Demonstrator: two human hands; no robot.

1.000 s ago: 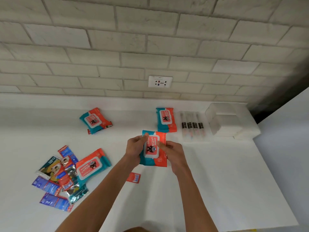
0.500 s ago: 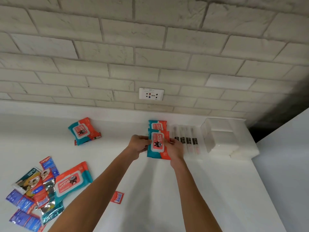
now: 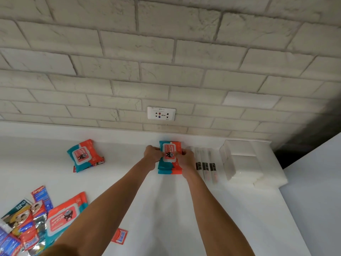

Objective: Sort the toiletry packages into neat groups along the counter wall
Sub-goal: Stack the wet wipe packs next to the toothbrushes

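Gripped at both long edges: teal-and-orange soft plastic wet-wipes pack (image 3: 170, 154), pinched by curled fingers and thumb of left hand (image 3: 152, 156) on the teal side and of right hand (image 3: 186, 159) on the orange side. Seated on a matching lower pack (image 3: 167, 170), edges nearly flush, at 12 o'clock on the white counter (image 3: 166, 209), close to the pale brick wall (image 3: 166, 52) and directly below the white wall socket (image 3: 161, 113).

Legible on the top pack: "Wipes" on the white flap label, "80" on the orange half, plus a black cartoon figure. "80" also on a third pack (image 3: 84, 155) at 10 o'clock and a fourth pack (image 3: 62, 218) at 8 o'clock. Large "2" on a green sachet in the loose foil sachet pile (image 3: 24, 224). Socket lettering too small to read.

Against the frame half a second earlier: carried farther toward the wall, from overlapping the lower pack's near end to squared over it.

Just beside the stack at 3 o'clock: clear toothbrush packages with black bands (image 3: 205, 166), then white tissue packs (image 3: 245, 163). Single red sachet (image 3: 120, 236) at 6 o'clock, well apart.
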